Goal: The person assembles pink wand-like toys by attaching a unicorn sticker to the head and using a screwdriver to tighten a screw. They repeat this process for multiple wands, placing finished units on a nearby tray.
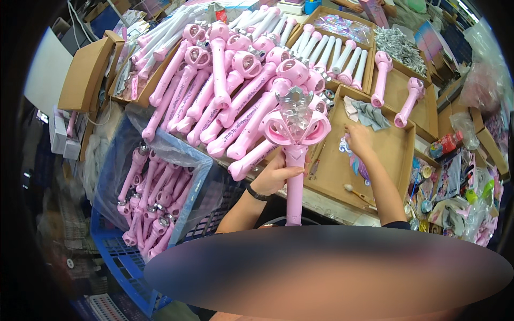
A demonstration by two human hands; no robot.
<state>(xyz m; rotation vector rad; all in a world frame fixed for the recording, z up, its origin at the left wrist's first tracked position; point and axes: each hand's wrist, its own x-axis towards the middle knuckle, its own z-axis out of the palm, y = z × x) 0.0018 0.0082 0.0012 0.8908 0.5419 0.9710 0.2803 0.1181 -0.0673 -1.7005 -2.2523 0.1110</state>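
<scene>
My left hand (274, 174) is wrapped round the handle of a pink toy wand (295, 187), held upright in front of me. A clear, faceted crown-shaped piece (296, 109) tops its heart-like pink head. Over a shallow cardboard tray (334, 176), my right hand (360, 142) has its fingers drawn together. Their tips are beside a small blue, white and purple decorated piece (357, 163); whether they grip anything is too small to see. A grey cloth (373, 115) lies just beyond that hand, and a brush (357, 195) rests nearer me in the tray.
Many pink wands (251, 99) are heaped at the left and centre of the table. A blue plastic crate (115, 259) at left holds more wands. Two wands (381, 80) lie in another cardboard tray at right. A red-labelled bottle (445, 144) and cluttered supplies stand farther right.
</scene>
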